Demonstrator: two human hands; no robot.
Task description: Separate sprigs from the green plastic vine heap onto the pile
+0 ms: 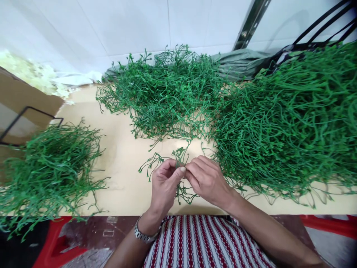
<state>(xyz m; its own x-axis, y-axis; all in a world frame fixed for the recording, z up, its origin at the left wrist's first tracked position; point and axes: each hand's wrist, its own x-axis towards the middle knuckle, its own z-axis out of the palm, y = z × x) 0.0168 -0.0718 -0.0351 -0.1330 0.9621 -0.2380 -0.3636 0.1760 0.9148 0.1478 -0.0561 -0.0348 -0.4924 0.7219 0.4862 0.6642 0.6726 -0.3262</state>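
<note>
Near the front edge of the table, my left hand [167, 182] and my right hand [208, 180] meet, with fingertips pinched together. Between them is a small artificial green stem piece [180, 154] with thin branches and budded tips. Some branches stick out above and to the left of my left hand, and others hang below the fingers. The exact spot where the fingers pinch is partly hidden. A large heap of similar green stems [279, 130] lies close to the right of my right hand. Another pile of stems [167, 89] spreads behind both hands.
A third pile of green stems [52, 171] sits at the left and overhangs the table's front edge. Beside it are a cardboard box [25, 93] and a black wire frame [16, 123]. Pale flowers [30, 72] lie at the back left. Red stools [55, 242] stand below the table [119, 163].
</note>
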